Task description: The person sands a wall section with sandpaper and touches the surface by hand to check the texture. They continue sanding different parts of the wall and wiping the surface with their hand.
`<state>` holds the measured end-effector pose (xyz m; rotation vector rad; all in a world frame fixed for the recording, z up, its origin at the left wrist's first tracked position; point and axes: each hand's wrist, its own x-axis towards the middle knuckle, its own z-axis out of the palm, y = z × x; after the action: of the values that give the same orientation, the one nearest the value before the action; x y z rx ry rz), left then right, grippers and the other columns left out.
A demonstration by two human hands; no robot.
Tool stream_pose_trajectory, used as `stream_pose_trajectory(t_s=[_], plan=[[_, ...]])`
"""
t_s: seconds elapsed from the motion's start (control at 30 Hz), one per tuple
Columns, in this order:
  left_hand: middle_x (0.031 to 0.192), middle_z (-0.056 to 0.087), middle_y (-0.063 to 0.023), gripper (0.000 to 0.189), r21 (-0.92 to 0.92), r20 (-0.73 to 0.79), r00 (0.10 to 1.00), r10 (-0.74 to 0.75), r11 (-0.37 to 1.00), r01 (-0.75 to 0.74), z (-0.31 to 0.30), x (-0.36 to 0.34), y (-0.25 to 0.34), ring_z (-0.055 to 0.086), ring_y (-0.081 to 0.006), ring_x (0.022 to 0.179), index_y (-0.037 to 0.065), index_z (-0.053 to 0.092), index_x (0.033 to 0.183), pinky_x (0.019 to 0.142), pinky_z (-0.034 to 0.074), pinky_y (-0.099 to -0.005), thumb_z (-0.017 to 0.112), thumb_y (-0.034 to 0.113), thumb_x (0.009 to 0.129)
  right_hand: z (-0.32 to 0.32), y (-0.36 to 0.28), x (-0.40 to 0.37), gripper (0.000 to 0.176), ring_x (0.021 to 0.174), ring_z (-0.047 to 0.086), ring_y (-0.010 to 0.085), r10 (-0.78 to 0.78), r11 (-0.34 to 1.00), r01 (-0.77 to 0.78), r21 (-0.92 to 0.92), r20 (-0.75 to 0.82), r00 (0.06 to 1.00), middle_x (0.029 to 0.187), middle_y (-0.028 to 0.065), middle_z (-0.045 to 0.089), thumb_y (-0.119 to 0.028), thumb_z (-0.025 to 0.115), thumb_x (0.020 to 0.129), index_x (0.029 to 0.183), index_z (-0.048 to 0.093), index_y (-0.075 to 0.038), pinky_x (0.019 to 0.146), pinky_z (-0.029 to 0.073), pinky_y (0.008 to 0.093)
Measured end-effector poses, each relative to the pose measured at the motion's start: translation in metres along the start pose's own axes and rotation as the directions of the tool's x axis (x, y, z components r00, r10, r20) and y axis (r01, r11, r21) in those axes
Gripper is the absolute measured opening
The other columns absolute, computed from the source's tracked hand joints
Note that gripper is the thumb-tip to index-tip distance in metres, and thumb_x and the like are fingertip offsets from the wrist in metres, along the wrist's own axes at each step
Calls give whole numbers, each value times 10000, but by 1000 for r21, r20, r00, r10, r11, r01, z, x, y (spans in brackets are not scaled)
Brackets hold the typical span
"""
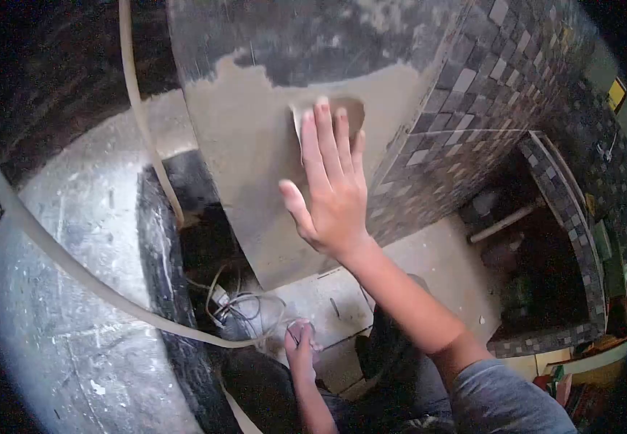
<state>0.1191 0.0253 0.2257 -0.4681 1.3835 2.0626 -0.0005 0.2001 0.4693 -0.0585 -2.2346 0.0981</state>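
Two hands: right fingers (325,137) flat on trowel (351,113) against plaster (241,152) beside mosaic tiles (472,94); left fingers (297,338) curled.

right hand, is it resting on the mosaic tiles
No, the right hand presses a small flat tool onto smooth grey plaster, beside the mosaic tiles.

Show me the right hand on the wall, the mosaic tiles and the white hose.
right hand (331,195), head view, on the back of the hand.
mosaic tiles (487,79), head view, on the middle of the tiled face.
hose (20,213), head view, on its left stretch.
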Motion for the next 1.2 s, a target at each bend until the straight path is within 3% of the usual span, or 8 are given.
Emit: stream_pose_trajectory(t_s=[0.1, 0.4, 0.53, 0.63, 0.87, 1.0, 1.13, 1.2], plan=[[702, 501, 23, 159, 31, -29, 999, -32, 999, 33, 13, -2, 20, 457, -71, 539, 104, 600, 1069, 494, 441, -254, 639, 183, 937, 3, 0, -7, 762, 1482, 143, 411, -14, 993, 13, -122, -9, 1000, 1603, 204, 183, -352, 543, 914, 1518, 258, 15, 1165, 133, 571], [659, 469, 27, 131, -85, -4, 1000, -22, 996, 21, 7, 1, 18, 441, -75, 512, 111, 578, 1017, 472, 406, -240, 638, 196, 937, 18, -10, 8, 741, 1492, 120, 390, 25, 1000, -25, 3, -205, 978, 1605, 206, 174, -352, 509, 932, 1514, 257, 30, 1177, 87, 555], [661, 475, 25, 156, 14, -3, 1000, 1, 1000, -1, -1, -10, 11, 453, -81, 518, 102, 586, 1041, 477, 407, -234, 630, 216, 944, 14, -11, -11, 705, 1492, 115, 394, 102, 994, -103, -20, -50, 994, 1602, 211, 180, -310, 492, 939, 1511, 262, 32, 1180, 50, 550], [662, 480, 22, 159, 39, -7, 999, 36, 999, -35, 9, -5, 24, 460, -86, 526, 76, 589, 1046, 487, 414, -238, 619, 199, 950, 17, -4, -1, 757, 1490, 153, 363, 38, 998, -46, -44, -154, 987, 1609, 154, 205, -391, 535, 910, 1523, 284, -24, 1168, 108, 587], [669, 472, 25, 132, -59, 51, 998, 23, 998, -20, 2, 8, 10, 449, -80, 536, 68, 586, 1006, 498, 433, -247, 616, 180, 944, 8, 1, 13, 717, 1500, 134, 336, 0, 995, -17, -101, -162, 987, 1611, 135, 211, -358, 496, 922, 1524, 287, -30, 1180, 27, 567], [683, 471, 35, 100, -23, -26, 1000, -13, 1000, 12, -14, -7, -13, 437, -71, 543, 90, 600, 1002, 489, 415, -238, 618, 164, 938, 4, -5, 11, 654, 1495, 139, 361, 61, 997, -67, -42, -136, 989, 1595, 191, 227, -302, 434, 958, 1510, 287, 17, 1179, 6, 548], [688, 473, 44, 88, -14, -48, 987, 153, 988, -154, 8, 4, 16, 430, -63, 544, 112, 617, 1015, 466, 375, -232, 617, 149, 936, 19, -6, 8, 733, 1497, 128, 356, 82, 996, -84, 0, -194, 978, 1616, 138, 193, -366, 499, 916, 1523, 280, -18, 1179, 31, 572], [675, 475, 40, 96, -12, -28, 1000, -9, 1000, 8, -1, -2, 10, 432, -64, 538, 114, 622, 1027, 475, 369, -228, 617, 139, 935, 14, -12, 13, 730, 1495, 135, 358, 105, 994, -106, 9, -191, 976, 1613, 141, 202, -373, 498, 917, 1521, 289, -20, 1178, 27, 574]])
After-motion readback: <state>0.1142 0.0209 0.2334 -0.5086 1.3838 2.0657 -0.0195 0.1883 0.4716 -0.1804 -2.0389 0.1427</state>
